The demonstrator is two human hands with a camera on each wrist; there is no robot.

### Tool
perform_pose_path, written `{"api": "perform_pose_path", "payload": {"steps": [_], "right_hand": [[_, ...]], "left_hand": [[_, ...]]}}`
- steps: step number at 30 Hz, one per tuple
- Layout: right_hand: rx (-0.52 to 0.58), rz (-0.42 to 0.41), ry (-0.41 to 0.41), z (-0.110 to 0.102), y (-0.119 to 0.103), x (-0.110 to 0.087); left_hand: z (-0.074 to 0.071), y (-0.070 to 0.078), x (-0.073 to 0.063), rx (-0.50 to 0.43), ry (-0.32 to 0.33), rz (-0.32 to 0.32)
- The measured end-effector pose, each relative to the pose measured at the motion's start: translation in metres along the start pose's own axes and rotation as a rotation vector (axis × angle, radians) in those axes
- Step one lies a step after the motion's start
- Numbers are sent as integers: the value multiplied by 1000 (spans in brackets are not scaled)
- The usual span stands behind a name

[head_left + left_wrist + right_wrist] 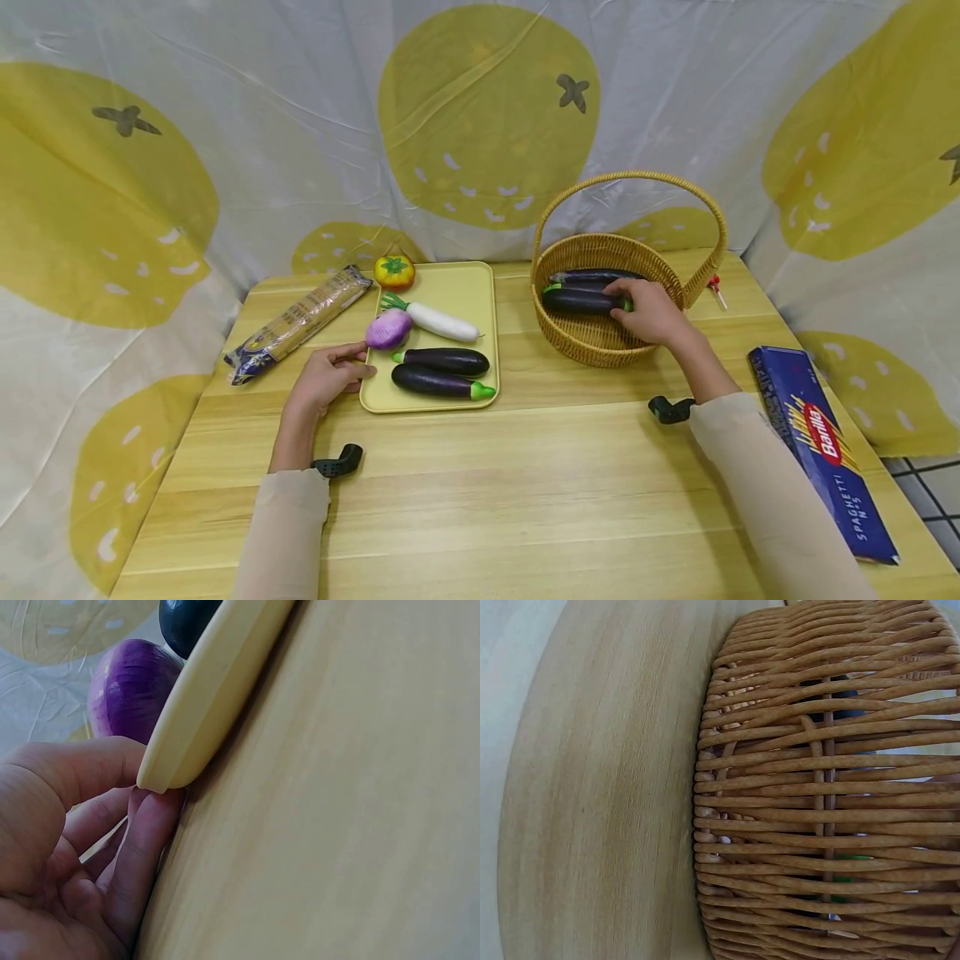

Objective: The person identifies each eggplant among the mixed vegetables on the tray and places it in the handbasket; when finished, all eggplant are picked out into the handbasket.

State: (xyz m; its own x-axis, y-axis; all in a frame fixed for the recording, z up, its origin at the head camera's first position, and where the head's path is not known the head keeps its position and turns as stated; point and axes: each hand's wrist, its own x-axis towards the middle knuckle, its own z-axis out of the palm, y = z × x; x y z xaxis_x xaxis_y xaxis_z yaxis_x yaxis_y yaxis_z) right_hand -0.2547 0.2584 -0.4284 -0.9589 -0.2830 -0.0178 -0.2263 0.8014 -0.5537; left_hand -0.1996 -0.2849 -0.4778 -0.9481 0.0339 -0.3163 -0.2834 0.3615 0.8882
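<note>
My left hand (327, 379) pinches the left rim of a yellow tray (378, 401), thumb on top and fingers beneath in the left wrist view. On the tray lie two eggplants (444, 383), a white radish (444, 322) and a purple onion-like vegetable (388, 329), which rests at the left rim. Inside the wicker basket (579, 346) my right hand (651, 310) grips the right end of an eggplant (576, 301). Another dark eggplant (592, 275) lies behind it. The right wrist view shows mostly the basket's woven wall (829, 787), which hides the hand's fingertips.
A tomato-like vegetable (394, 272) sits at the tray's back left corner. Left of it lies a noodle packet (300, 321). A blue spaghetti box (821, 450) is at the right edge, and a red lollipop (717, 290) beside the basket. The basket's tall handle (632, 175) arches overhead.
</note>
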Motion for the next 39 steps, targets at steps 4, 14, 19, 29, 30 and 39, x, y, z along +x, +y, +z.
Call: {"api": "perform_pose_path", "payload": {"steps": [4, 14, 19, 29, 30, 39], "right_hand": [[18, 14, -1, 1, 0, 1], [78, 8, 17, 4, -6, 0], [130, 10, 75, 1, -9, -10], [250, -58, 149, 9, -39, -25], [260, -70, 150, 10, -44, -26], [339, -195, 130, 27, -84, -30]], "left_hand": [[0, 0, 0, 0, 6, 1], [-2, -1, -5, 7, 13, -13], [1, 2, -2, 0, -1, 13], [1, 0, 0, 2, 5, -6], [1, 0, 0, 0, 5, -8], [0, 2, 1, -10, 0, -22]]}}
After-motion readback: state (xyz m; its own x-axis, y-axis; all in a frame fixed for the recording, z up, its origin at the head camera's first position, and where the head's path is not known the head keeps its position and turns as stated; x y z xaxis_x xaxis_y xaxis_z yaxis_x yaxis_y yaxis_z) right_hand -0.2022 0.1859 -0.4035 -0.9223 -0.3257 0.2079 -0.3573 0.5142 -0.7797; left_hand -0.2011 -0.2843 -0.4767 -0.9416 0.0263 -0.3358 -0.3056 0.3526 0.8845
